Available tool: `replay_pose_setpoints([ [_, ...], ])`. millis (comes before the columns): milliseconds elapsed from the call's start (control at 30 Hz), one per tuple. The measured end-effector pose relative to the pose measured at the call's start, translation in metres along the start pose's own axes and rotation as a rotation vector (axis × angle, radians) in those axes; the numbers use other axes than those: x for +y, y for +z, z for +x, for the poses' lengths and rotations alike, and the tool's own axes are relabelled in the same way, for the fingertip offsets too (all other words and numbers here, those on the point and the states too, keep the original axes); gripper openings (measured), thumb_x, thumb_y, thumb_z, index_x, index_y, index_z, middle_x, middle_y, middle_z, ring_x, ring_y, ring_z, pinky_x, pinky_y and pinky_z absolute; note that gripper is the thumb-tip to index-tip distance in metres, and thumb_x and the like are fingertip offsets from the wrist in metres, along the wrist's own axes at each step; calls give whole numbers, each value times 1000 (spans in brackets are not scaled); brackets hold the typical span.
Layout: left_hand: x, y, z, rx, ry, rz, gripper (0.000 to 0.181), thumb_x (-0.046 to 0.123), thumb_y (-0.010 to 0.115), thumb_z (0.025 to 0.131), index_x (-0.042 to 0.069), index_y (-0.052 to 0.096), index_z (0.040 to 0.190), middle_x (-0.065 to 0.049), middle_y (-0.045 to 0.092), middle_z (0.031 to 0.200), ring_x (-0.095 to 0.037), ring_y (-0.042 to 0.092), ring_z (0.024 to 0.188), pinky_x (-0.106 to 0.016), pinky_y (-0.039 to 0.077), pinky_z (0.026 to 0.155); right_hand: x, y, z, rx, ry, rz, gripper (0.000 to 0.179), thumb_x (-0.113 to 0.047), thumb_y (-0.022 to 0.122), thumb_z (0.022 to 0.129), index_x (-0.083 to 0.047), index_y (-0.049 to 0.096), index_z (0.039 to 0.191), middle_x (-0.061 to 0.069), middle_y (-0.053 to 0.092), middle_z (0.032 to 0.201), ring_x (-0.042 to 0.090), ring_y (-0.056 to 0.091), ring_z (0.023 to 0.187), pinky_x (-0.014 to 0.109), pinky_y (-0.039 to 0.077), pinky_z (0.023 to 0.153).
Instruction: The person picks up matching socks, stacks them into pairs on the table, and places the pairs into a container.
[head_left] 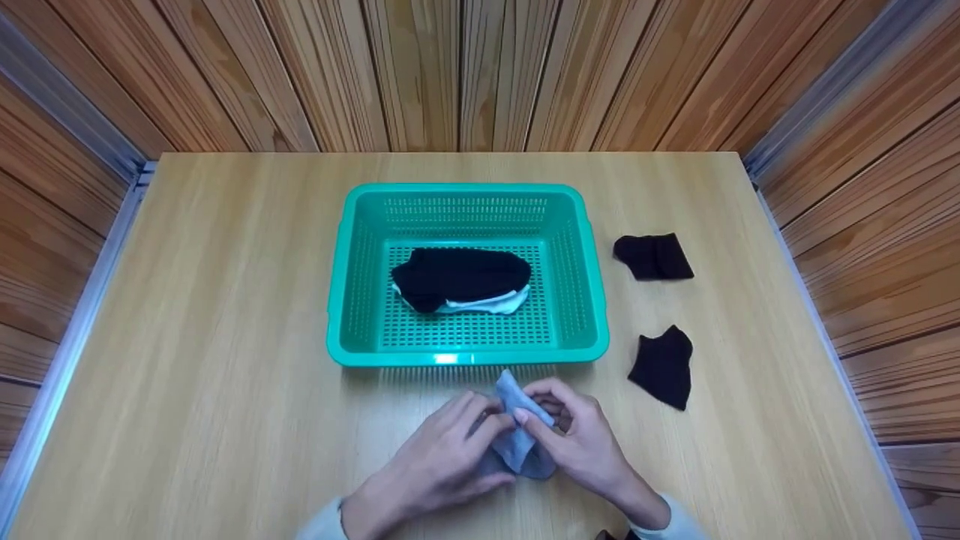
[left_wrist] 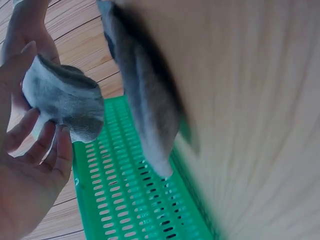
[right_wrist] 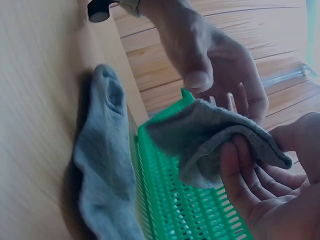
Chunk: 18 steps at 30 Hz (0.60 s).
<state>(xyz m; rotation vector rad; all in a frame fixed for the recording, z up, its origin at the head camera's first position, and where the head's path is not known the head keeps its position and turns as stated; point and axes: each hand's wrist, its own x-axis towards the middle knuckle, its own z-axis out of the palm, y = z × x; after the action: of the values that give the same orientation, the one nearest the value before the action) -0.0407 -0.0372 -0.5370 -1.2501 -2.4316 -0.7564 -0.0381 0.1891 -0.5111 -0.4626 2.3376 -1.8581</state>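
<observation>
Your right hand (head_left: 577, 435) pinches the grey sock (head_left: 517, 442) between your 2 hands, nearer you than the basket (head_left: 469, 358); your left hand (head_left: 442, 450) loosely spreads beside it. Another grey sock (right_wrist: 107, 150) lies below.

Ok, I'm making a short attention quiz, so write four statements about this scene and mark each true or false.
The right hand pinches a small grey fabric sock. True.
A long black fabric bundle lies inside the green rectangular perforated plastic basket. True.
White fabric fully covers the black bundle. False: the white fabric shows beneath it.
Nothing lies right of the basket. False: two small black fabric socks lie there on the light wood-grain table.
</observation>
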Motion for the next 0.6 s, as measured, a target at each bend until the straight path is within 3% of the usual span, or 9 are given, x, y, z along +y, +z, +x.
replay_pose_setpoints([
  [133,2,3,-2,-38,-31,-14,61,44,86,86,14,61,132,-4,64,128,-14,63,110,-28,58,92,2,2,0,-31,11,55,20,-5,67,101,6,62,117,26,71,112,8,74,99,28,64,82],
  [367,2,-1,0,-57,-22,6,45,21,76,91,9,60,132,-7,66,127,-16,67,110,-29,59,95,3,2,-1,-42,80,151,27,-6,65,102,10,59,123,27,67,117,10,72,103,26,62,86],
  [467,1,-8,0,-48,-53,-90,43,12,72,90,7,61,131,-8,66,126,-14,68,109,-28,60,94,3,2,-3,-88,58,156,34,-4,66,101,5,58,132,24,66,124,12,69,111,27,60,94],
  [600,1,-16,1,-13,-179,-351,39,2,68,91,8,61,129,-4,69,121,-9,68,105,-26,61,89,4,4,-7,-162,-33,58,62,-4,81,90,-10,53,146,13,64,139,13,64,125,26,53,105],
])
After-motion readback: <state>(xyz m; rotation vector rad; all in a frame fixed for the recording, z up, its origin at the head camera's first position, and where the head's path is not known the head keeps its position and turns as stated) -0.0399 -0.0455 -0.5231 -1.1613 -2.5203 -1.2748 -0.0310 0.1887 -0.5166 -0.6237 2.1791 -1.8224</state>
